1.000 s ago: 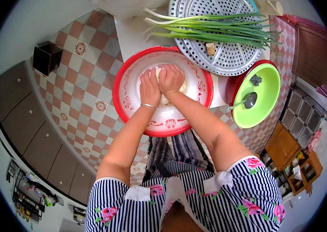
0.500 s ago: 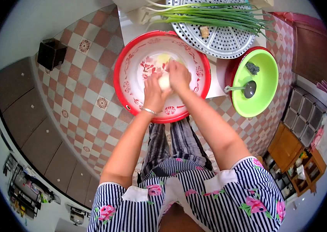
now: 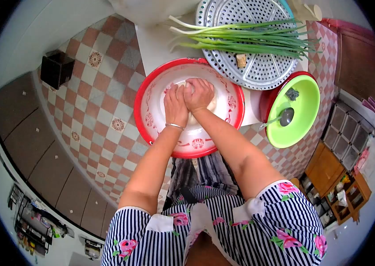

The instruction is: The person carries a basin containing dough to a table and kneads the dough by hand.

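A pale lump of dough (image 3: 213, 105) lies in a white enamel basin with a red rim (image 3: 187, 154) and red printed patterns. Both hands press down on it, side by side and touching. My left hand (image 3: 176, 105), with a bracelet at the wrist, has its fingers bent over the dough's left side. Next to it my right hand (image 3: 200, 94) is curled over the top. Between and below the hands part of the dough shows; the rest is hidden under the palms.
Scallions (image 3: 249, 37) lie across a perforated metal steamer tray (image 3: 258, 77) beside a small tan chunk (image 3: 241, 60). At the right, a green basin (image 3: 292, 135) holds a ladle (image 3: 287, 116) and a steel-wool scrubber (image 3: 292, 93). A dark bin (image 3: 57, 69) stands on the tiled floor.
The hands have gone from gripping the dough between them to pressing down on it together. The basin, tray and green basin appear lower in the view.
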A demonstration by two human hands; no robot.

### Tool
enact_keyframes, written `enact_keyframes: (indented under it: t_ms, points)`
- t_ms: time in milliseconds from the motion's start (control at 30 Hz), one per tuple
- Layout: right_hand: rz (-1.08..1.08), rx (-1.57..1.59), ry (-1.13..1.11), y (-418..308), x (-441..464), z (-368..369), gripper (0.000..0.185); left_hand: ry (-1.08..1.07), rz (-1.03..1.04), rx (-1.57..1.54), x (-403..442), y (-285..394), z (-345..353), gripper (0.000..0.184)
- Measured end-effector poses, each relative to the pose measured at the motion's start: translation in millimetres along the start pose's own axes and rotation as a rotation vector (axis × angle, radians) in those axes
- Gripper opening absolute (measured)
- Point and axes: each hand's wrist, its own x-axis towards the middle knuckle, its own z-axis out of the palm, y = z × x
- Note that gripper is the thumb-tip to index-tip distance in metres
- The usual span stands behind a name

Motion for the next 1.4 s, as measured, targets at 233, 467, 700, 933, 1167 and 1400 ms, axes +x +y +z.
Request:
enact_keyframes:
  t_ms: [233,467,700,933,1167,1400]
  points:
    - [0.143,-0.085,0.015,-9.2,35.2,20.5,0.033,-0.190,-0.153,0.038,44.1,-3.5,-6.9,0.027]
    - [0.311,-0.103,-0.185,-11.8,38.4,10.0,0.040,-0.197,-0.163,-0.065,36.1,-3.7,-5.5,0.041]
    - [0.257,-0.140,-0.203,-20.9,-45.8,-73.4,0.030,-0.104,-0.075,-0.269,-80.0,51.0,-50.8,0.070]
    - [-0.049,-0.021,0.079,5.8,-73.1,-50.4,0.020,-0.048,0.051,-0.036,-79.4,24.0,-16.9,0.075]
    - [-0.018,-0.094,0.008,7.6,-25.0,-16.6,0.017,-0.042,-0.005,-0.011,-27.8,11.5,-7.2,0.060]
    - [0.039,-0.110,-0.030,1.5,18.3,8.8,0.021,-0.119,-0.100,0.019,13.5,0.8,1.3,0.052]
